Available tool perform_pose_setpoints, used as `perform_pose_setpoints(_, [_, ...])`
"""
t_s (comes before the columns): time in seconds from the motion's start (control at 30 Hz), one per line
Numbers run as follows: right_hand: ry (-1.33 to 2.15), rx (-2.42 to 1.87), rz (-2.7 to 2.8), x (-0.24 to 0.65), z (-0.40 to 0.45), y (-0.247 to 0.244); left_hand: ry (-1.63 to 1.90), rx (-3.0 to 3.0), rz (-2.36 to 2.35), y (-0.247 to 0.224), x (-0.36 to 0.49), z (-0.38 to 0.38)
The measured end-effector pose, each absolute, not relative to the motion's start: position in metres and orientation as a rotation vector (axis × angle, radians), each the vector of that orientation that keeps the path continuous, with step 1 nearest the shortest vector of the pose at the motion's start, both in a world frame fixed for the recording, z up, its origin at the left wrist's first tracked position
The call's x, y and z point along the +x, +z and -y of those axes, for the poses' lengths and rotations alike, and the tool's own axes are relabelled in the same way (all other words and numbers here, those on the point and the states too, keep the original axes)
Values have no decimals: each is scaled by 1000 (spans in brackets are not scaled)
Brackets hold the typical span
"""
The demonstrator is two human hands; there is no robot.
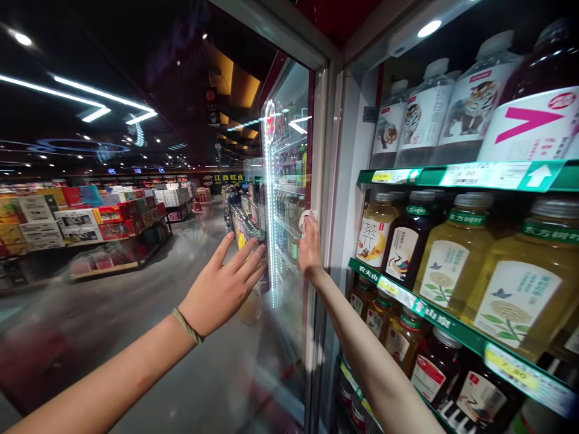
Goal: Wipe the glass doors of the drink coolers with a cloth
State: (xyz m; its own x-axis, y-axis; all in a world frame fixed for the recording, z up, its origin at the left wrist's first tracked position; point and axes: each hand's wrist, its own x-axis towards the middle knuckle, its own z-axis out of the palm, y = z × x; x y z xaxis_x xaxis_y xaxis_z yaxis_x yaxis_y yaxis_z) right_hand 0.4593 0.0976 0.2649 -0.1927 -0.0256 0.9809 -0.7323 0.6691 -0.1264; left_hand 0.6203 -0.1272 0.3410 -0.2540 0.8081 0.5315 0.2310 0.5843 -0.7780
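Note:
My right hand [310,250] presses a crumpled white cloth [308,218] against the glass door [320,138], close to its hinge-side frame. The fingers point upward and cover part of the cloth. To its left, my left hand [226,288] is stretched out flat with fingers apart, in front of the same glass. Nothing is in it. Whether its fingertips touch the pane I cannot tell. A twisted green band [187,326] circles my left wrist.
On the right, an open drinks cooler holds bottled tea [446,265] and tiger-label bottles [474,102] on shelves with green price strips [456,175]. Beyond the glass stand stacked boxes [76,217] on a display and another lit cooler [289,163]. Reflections blur the pane.

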Motion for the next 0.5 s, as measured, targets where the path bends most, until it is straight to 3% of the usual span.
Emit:
perform_pose_setpoints(0.17, [580, 830, 1638, 466, -97, 250, 695, -854, 1821, 343, 628, 125])
perform_pose_setpoints(0.5, [714, 655, 1643, 465, -96, 215, 712, -872, 1835, 342, 628, 126])
